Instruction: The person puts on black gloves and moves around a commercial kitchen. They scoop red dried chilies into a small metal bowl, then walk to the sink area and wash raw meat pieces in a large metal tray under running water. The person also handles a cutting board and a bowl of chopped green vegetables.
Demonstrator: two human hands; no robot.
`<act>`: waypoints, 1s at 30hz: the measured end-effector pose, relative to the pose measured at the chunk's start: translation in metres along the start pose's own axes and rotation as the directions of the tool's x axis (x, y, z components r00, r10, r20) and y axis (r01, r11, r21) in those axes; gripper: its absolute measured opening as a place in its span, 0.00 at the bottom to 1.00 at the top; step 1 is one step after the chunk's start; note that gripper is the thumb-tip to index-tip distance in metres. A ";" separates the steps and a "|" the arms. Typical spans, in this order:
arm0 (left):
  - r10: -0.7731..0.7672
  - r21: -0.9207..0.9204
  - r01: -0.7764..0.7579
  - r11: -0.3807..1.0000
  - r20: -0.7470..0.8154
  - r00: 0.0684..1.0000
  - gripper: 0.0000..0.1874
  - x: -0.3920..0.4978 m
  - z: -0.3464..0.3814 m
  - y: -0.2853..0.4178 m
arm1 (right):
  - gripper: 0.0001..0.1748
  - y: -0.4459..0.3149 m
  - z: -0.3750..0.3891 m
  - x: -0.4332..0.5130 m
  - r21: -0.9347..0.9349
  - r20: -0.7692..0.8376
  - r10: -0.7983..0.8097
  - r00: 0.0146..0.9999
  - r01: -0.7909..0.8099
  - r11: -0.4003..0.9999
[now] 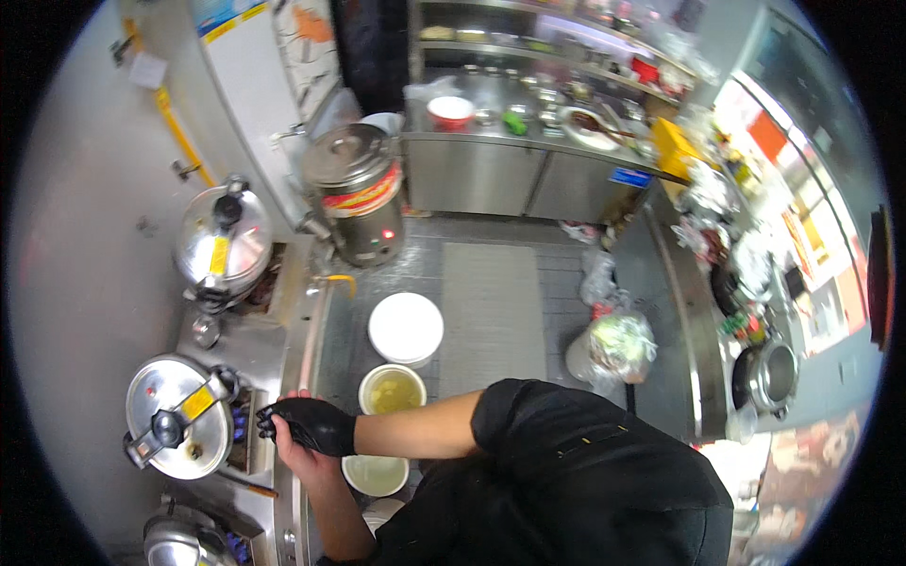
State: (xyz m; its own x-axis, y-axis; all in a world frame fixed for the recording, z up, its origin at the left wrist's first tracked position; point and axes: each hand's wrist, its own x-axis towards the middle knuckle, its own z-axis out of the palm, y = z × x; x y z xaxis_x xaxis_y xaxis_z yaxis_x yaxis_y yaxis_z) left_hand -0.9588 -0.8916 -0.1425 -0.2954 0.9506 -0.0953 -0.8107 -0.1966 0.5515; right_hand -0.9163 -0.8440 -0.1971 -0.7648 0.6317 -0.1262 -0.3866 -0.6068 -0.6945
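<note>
My right hand, in a black glove, reaches left over the stove's front edge. My bare left hand is wrapped around it from below, with the thumb across the black fingers and bare fingertips showing above. Whether the gloved hand holds anything is hidden. Just left of the hands sits a lidded metal pressure cooker on a burner with blue flames. Under and beside my forearms, a white bucket of yellowish liquid with pieces and a bucket of pale liquid stand in a row.
A closed white bucket stands farther along. More pressure cookers sit on the stove. A large lidded metal boiler stands ahead. A bag-covered bin is on the floor at right, near a counter holding a metal pot.
</note>
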 end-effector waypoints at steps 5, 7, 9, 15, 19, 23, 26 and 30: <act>-0.168 0.047 0.168 0.985 0.005 0.986 0.21 0.001 0.027 -0.068 | 0.18 -0.046 -0.039 -0.050 -0.029 -0.196 -0.086 0.977 0.082 0.996; -0.273 -0.015 0.273 0.962 -0.008 0.962 0.21 0.002 0.040 -0.092 | 0.19 -0.067 -0.054 -0.067 -0.040 -0.254 -0.132 0.958 0.126 0.991; -0.346 -0.113 0.364 0.924 0.152 0.926 0.21 0.011 0.059 -0.121 | 0.20 -0.090 -0.076 -0.085 -0.058 -0.295 -0.173 0.940 0.163 0.985; -0.617 -0.022 0.637 0.770 0.228 0.753 0.18 0.043 0.121 -0.238 | 0.22 -0.169 -0.177 -0.139 -0.302 -0.326 -0.310 0.893 0.212 0.929; -0.761 0.084 0.757 0.648 0.103 0.640 0.21 0.050 0.173 -0.336 | 0.24 -0.225 -0.265 -0.203 -0.819 -0.228 -0.612 0.758 0.190 0.541; -0.755 0.377 0.759 0.530 -0.197 0.625 0.12 0.072 0.223 -0.403 | 0.26 -0.283 -0.345 -0.273 -0.986 -0.106 -0.717 0.689 0.023 0.168; -0.832 0.629 0.619 0.470 0.083 0.548 0.13 0.109 0.253 -0.431 | 0.28 -0.328 -0.386 -0.299 -0.478 -0.416 -0.242 0.877 0.016 0.878; -0.826 0.671 0.550 0.497 0.173 0.536 0.16 0.156 0.276 -0.475 | 0.29 -0.368 -0.410 -0.294 0.042 -0.511 -0.034 0.859 0.065 0.997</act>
State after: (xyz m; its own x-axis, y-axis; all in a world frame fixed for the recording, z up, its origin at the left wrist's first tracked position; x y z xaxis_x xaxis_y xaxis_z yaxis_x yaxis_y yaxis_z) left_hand -0.4803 -0.5838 -0.1907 0.5994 0.7133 -0.3632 -0.2258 0.5860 0.7782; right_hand -0.3382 -0.6085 -0.1946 -0.3803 0.8098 -0.4467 -0.4570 -0.5844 -0.6705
